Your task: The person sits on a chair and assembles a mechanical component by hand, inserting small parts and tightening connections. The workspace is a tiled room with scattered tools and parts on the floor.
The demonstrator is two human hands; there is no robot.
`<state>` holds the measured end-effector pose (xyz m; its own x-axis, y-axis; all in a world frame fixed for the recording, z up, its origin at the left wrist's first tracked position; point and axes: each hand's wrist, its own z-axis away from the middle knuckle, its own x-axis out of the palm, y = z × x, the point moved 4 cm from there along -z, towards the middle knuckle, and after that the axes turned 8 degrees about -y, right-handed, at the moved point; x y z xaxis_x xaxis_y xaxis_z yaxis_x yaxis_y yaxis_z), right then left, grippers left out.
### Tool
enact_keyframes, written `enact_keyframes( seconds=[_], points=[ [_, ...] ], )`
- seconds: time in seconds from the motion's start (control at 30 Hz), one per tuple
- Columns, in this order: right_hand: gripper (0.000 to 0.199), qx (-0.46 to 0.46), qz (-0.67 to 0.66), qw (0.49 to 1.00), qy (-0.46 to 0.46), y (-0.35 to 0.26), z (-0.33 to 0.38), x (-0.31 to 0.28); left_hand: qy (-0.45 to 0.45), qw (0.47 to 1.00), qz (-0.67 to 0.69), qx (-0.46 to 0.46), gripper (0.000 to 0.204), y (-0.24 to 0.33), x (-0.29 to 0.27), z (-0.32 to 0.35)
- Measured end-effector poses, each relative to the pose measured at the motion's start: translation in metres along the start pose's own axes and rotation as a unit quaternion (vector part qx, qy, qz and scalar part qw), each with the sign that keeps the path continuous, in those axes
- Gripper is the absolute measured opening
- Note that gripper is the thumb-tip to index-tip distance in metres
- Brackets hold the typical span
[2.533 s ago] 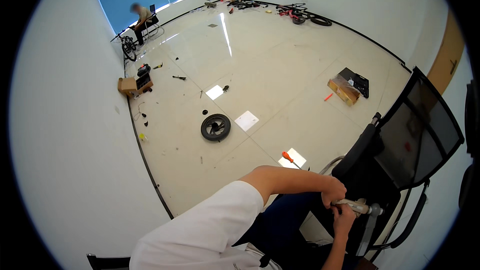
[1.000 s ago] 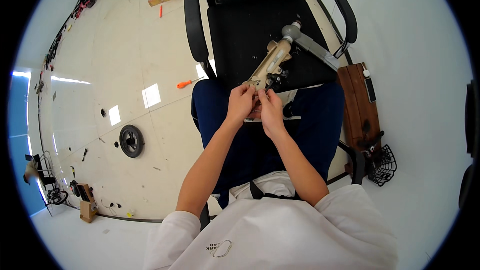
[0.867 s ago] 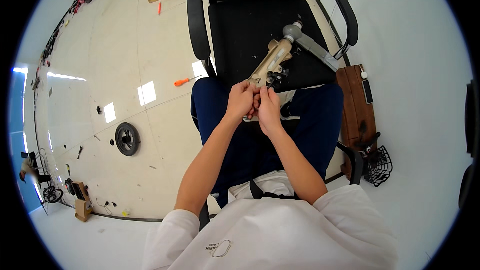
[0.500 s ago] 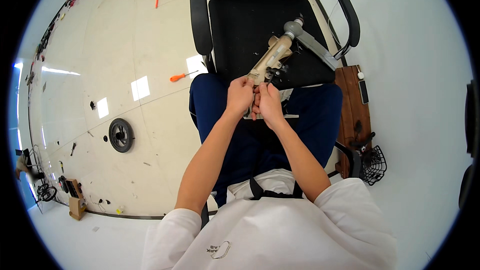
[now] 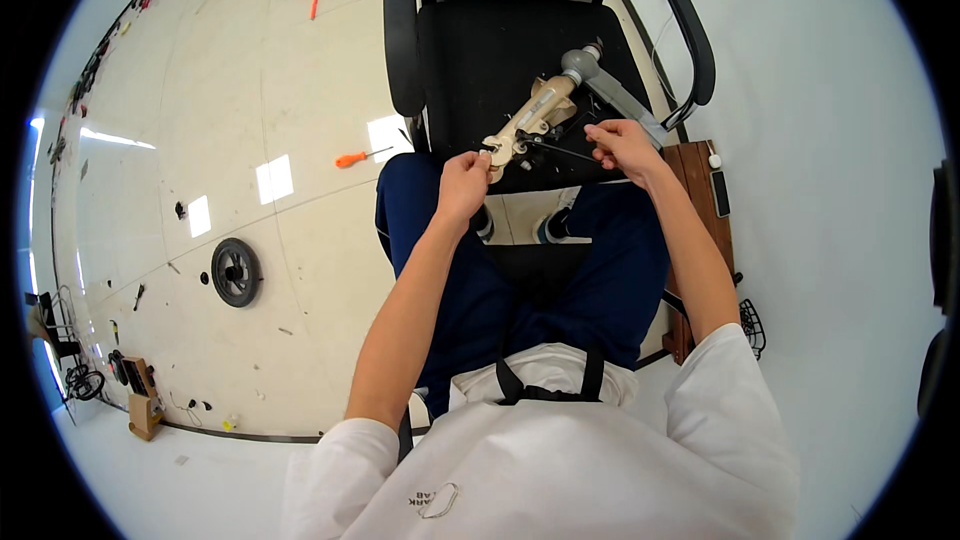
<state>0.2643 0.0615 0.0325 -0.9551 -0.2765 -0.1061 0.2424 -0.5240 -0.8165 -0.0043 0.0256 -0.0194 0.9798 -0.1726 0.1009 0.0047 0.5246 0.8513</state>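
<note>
A beige and grey frame part (image 5: 537, 112) with a round grey joint (image 5: 579, 63) lies slantwise across the black chair seat (image 5: 465, 65) in front of me. My left hand (image 5: 466, 186) is closed, its thumb and fingers pinching the near beige end of the part. To the right, my right hand (image 5: 622, 148) is closed with fingers pinched together at a thin dark rod (image 5: 563, 150), which runs from the fingers to small black fittings on the part's side. Whether the rod is a tool or a cable, I cannot tell.
An orange-handled screwdriver (image 5: 352, 159) and a black wheel (image 5: 236, 272) lie on the tiled floor at left. Armrests (image 5: 402, 35) flank the seat. A brown wooden piece (image 5: 690, 175) with a black phone-like device (image 5: 720, 192) is at right, near a wire basket (image 5: 751, 328).
My right hand has left my left hand and moved right and slightly up, now at the thin dark rod. My left hand stays at the frame part's near end.
</note>
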Motion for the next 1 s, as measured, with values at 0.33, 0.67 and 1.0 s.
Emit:
enact_keyframes(
  seconds=[0.33, 0.67, 1.0],
  points=[
    [0.019, -0.022, 0.035, 0.999, 0.011, 0.021, 0.043, 0.014, -0.005, 1.000, -0.001, -0.010, 0.033, -0.006, 0.000, 0.002],
    [0.018, -0.022, -0.157, 0.987, 0.002, -0.022, -0.086, 0.020, 0.013, 1.000, 0.000, 0.004, 0.033, -0.005, 0.000, -0.001],
    [0.023, -0.168, 0.379, 0.904, 0.103, -0.082, -0.108, 0.113, -0.017, 0.999, -0.025, 0.016, 0.033, -0.008, 0.002, -0.001]
  ],
)
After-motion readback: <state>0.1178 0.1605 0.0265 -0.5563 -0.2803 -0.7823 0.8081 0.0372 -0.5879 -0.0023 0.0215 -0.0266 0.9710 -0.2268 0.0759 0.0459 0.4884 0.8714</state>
